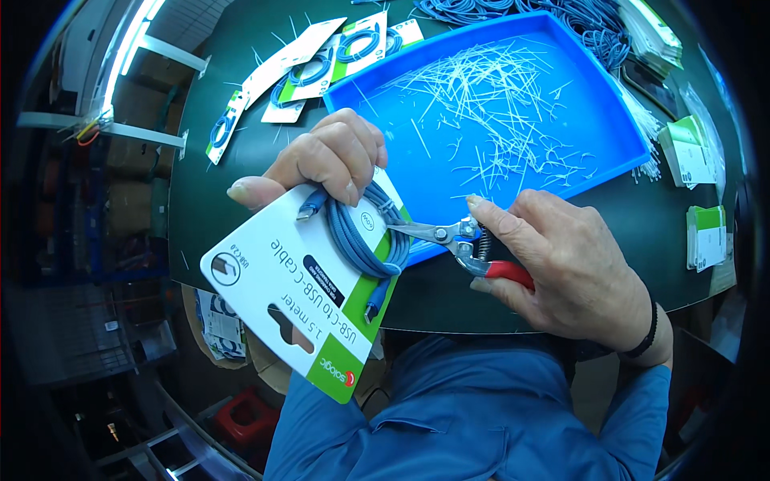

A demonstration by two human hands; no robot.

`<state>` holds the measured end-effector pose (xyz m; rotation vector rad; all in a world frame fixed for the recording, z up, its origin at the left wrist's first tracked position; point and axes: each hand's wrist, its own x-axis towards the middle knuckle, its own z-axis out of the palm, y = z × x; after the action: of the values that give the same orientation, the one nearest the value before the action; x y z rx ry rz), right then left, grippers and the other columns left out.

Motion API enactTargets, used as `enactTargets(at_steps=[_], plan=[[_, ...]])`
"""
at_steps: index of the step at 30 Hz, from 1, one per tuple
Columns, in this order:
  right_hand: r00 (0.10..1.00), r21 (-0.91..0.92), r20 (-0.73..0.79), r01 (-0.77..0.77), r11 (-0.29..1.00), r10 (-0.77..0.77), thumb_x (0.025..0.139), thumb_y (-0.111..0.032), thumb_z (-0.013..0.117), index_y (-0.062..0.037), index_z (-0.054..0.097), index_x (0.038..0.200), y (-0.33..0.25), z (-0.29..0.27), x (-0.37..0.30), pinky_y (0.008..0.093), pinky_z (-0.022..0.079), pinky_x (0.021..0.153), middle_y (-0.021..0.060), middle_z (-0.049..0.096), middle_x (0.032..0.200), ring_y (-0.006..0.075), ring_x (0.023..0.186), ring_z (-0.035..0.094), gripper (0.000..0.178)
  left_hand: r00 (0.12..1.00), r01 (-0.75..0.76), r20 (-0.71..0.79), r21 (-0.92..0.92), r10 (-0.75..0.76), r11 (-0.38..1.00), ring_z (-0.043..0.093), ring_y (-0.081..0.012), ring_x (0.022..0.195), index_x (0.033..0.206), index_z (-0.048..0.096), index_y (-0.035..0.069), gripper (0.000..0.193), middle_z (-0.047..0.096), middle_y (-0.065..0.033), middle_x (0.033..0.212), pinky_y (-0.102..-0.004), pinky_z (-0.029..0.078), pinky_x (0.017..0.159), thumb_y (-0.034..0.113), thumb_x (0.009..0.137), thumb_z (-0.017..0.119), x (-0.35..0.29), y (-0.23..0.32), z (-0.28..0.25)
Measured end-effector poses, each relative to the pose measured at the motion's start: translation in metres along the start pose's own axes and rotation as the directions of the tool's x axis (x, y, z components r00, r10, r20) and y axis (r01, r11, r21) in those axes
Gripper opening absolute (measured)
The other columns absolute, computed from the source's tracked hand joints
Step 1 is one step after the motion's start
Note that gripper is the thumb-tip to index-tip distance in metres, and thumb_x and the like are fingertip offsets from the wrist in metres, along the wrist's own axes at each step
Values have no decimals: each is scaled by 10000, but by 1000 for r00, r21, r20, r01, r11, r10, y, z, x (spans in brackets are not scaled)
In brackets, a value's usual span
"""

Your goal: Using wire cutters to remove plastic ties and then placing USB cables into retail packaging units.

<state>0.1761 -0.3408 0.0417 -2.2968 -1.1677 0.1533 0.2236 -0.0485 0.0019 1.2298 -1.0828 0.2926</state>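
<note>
My left hand (pixel 333 152) grips the far edge of a white and green cardboard backing card (pixel 265 248), held tilted above the table's near edge. A coiled blue braided USB cable (pixel 346 237) is fastened to the card, its two metal plugs showing. My right hand (pixel 573 260) is closed round red-handled pruning snips (pixel 441 233) with a coil spring between the handles. The narrow blades point left and reach the right side of the coil. Whether they pinch a tie there is too small to tell.
A blue tray (pixel 373 132) holds many cut white plastic tie ends (pixel 489 88). Carded cables (pixel 309 68) lie at the far left, with loose blue cables (pixel 589 32) at the back. Stacks of cards (pixel 706 236) and a bundle of white ties (pixel 646 128) are on the right.
</note>
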Motion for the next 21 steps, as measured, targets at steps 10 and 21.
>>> enactTargets(at_steps=[10, 21], plan=[[997, -17, 8, -77, 997, 77, 774, -210, 879, 6, 559, 1410, -13, 2, 0, 410, 472, 641, 117, 570, 899, 265, 787, 589, 744, 996, -60, 75, 230, 44, 971, 541, -199, 757, 892, 642, 91, 835, 614, -87, 771, -428, 501, 793, 731, 1048, 129, 1, 12, 3], [991, 7, -57, -117, 993, 117, 794, -197, 864, 37, 554, 1412, -20, 13, -3, 412, 477, 635, 122, 573, 878, 262, 770, 592, 730, 979, -111, -87, 526, 183, 843, 528, -205, 631, 757, 574, 68, 871, 560, -78, 649, -375, 503, 608, 750, 1022, 100, -2, 21, 30]])
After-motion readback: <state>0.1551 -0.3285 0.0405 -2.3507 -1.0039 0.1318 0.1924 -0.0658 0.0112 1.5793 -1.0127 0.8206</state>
